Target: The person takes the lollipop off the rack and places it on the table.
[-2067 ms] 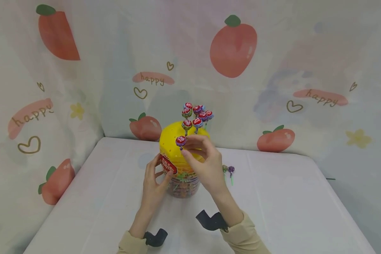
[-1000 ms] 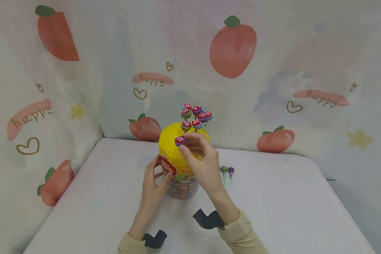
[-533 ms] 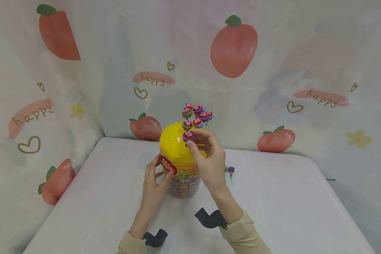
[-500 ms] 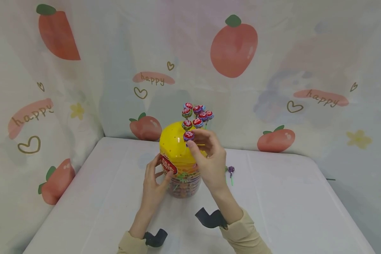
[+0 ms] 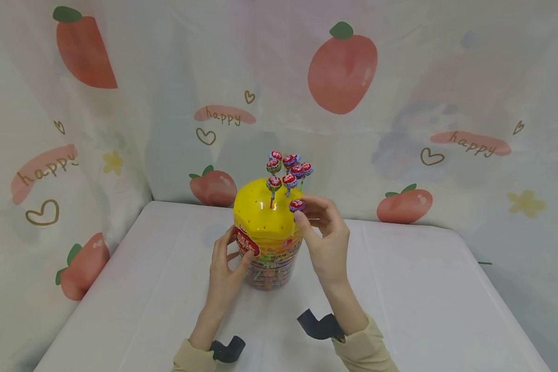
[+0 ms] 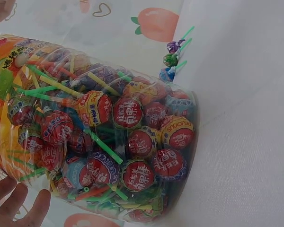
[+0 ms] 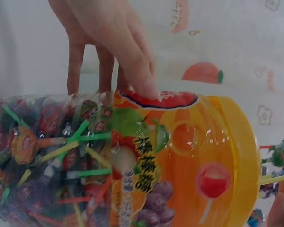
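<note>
Head view: right hand (image 5: pixel 329 243) covers the right side of the lid (image 5: pixel 256 201) and most of the stick of the held lollipop (image 5: pixel 297 205). Sleeves (image 5: pixel 365 346) cropped at near edge. Left wrist: frame edge cuts jar (image 6: pixel 128 132) and left hand (image 6: pixel 16 205). Right wrist: jar base cropped, lollipop's head too. Finest label (image 7: pixel 128 203) print unreadable.

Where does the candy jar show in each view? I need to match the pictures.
Head: candy jar just below the middle, standing upright.
Left wrist: jar sideways across left and centre, base toward the right.
Right wrist: jar sideways across the lower part, yellow lid at right.
Shared landmark: left hand, at the jar in all three.
</note>
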Demonstrator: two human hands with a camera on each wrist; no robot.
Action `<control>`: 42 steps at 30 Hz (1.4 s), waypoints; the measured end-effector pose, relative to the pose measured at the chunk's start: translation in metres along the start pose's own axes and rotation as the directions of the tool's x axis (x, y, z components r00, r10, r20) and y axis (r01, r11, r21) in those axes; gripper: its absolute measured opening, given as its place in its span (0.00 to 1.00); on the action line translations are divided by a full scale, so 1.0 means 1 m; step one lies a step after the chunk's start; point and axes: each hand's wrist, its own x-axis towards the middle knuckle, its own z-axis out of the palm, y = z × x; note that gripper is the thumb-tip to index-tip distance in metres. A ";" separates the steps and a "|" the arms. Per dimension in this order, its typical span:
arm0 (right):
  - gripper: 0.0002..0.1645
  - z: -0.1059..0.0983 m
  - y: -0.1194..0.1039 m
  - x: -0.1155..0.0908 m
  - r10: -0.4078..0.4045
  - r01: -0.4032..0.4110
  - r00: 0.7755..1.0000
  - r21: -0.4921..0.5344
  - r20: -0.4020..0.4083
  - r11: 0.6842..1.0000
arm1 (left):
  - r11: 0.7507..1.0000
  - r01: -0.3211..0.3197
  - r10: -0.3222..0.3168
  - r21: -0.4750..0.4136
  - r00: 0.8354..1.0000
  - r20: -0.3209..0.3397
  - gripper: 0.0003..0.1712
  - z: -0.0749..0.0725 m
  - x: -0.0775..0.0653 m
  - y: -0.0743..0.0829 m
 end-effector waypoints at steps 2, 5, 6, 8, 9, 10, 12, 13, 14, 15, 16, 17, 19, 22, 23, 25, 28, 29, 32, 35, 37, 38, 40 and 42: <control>0.17 -0.004 0.004 -0.002 0.017 -0.017 1.000 0.008 -0.014 1.000 | 1.000 0.001 -0.001 0.006 1.000 0.000 0.41 0.000 0.000 0.001; 0.17 -0.010 0.009 -0.005 0.032 -0.031 0.999 0.017 -0.032 0.999 | 1.000 0.000 0.000 0.012 1.000 -0.001 0.41 0.000 0.000 0.001; 0.16 -0.011 0.011 -0.006 0.036 -0.035 0.999 0.021 -0.038 0.999 | 1.000 -0.002 0.002 0.013 1.000 -0.001 0.41 0.000 0.000 0.001; 0.16 -0.015 0.015 -0.008 0.040 -0.038 0.998 0.023 -0.052 0.999 | 1.000 0.000 0.000 0.011 1.000 -0.001 0.41 0.000 0.000 0.001; 0.16 -0.017 0.017 -0.009 0.043 -0.042 0.997 0.021 -0.059 0.999 | 1.000 0.001 -0.001 0.010 1.000 -0.001 0.41 0.000 -0.001 0.001; 0.16 -0.019 0.019 -0.009 0.046 -0.045 0.997 0.021 -0.068 0.999 | 1.000 0.002 -0.002 0.008 1.000 -0.001 0.41 0.000 -0.001 0.000; 0.15 -0.023 0.024 -0.011 0.054 -0.052 0.995 0.020 -0.086 0.998 | 1.000 0.004 -0.004 0.005 1.000 0.000 0.41 0.000 -0.001 0.000; 0.15 -0.025 0.026 -0.011 0.058 -0.056 0.994 0.018 -0.094 0.998 | 1.000 0.006 -0.006 0.004 1.000 0.001 0.41 0.000 -0.001 0.000; 0.15 -0.027 0.029 -0.011 0.063 -0.061 0.993 0.015 -0.102 0.998 | 1.000 0.009 -0.009 0.002 1.000 0.001 0.41 0.000 -0.001 0.000; 0.15 -0.029 0.031 -0.012 0.071 -0.070 0.991 0.008 -0.111 0.998 | 1.000 0.011 -0.011 0.001 1.000 0.002 0.41 0.000 -0.001 0.000; 0.15 -0.031 0.034 -0.012 0.075 -0.076 0.990 0.002 -0.119 0.997 | 1.000 0.012 -0.012 -0.001 1.000 0.003 0.41 0.000 -0.001 0.000; 0.16 -0.033 0.037 -0.012 0.082 -0.084 0.989 -0.007 -0.126 0.996 | 1.000 0.014 -0.014 -0.003 1.000 0.004 0.41 0.000 -0.001 0.001; 0.16 -0.037 0.043 -0.013 0.095 -0.099 0.986 -0.025 -0.137 0.995 | 1.000 0.019 -0.019 -0.002 1.000 0.006 0.41 0.000 -0.001 0.001; 0.16 -0.044 0.053 -0.014 0.109 -0.118 0.982 -0.048 -0.157 0.992 | 1.000 0.026 -0.026 0.002 1.000 0.007 0.41 0.000 0.000 0.001; 0.16 -0.046 0.056 -0.014 0.116 -0.126 0.980 -0.051 -0.165 0.991 | 1.000 0.026 -0.026 0.005 1.000 0.007 0.41 0.000 0.000 0.000; 0.16 -0.050 0.063 -0.014 0.132 -0.143 0.975 -0.052 -0.182 0.988 | 1.000 0.030 -0.030 0.008 1.000 0.006 0.41 0.000 0.000 0.000; 0.16 -0.055 0.072 -0.014 0.170 -0.185 0.964 -0.053 -0.204 0.981 | 1.000 0.029 -0.029 0.007 1.000 0.004 0.40 0.000 -0.001 0.000; 0.15 -0.057 0.075 -0.014 0.187 -0.202 0.959 -0.053 -0.212 0.978 | 1.000 0.026 -0.026 0.008 1.000 0.004 0.41 0.000 -0.001 0.000; 0.16 -0.061 0.081 -0.015 0.226 -0.245 0.947 -0.060 -0.230 0.968 | 1.000 0.027 -0.027 0.006 1.000 0.002 0.41 -0.001 -0.001 -0.001; 0.16 -0.063 0.079 -0.016 0.247 -0.273 0.939 -0.082 -0.239 0.959 | 1.000 0.028 -0.028 0.003 1.000 0.005 0.41 -0.001 -0.001 0.000; 0.16 -0.064 0.079 -0.016 0.260 -0.288 0.935 -0.089 -0.240 0.953 | 1.000 0.030 -0.030 0.002 1.000 0.009 0.41 -0.001 -0.001 0.000; 0.16 -0.065 0.079 -0.016 0.269 -0.298 0.933 -0.096 -0.241 0.950 | 1.000 0.031 -0.031 0.000 0.999 0.010 0.40 -0.001 -0.001 0.000; 0.16 -0.068 0.085 -0.017 0.294 -0.326 0.924 -0.104 -0.244 0.939 | 0.999 0.033 -0.033 -0.003 0.999 0.012 0.40 -0.001 -0.001 0.000; 0.16 -0.072 0.097 -0.018 0.323 -0.358 0.913 -0.109 -0.247 0.927 | 0.999 0.033 -0.033 0.000 0.999 0.012 0.40 0.000 0.000 0.000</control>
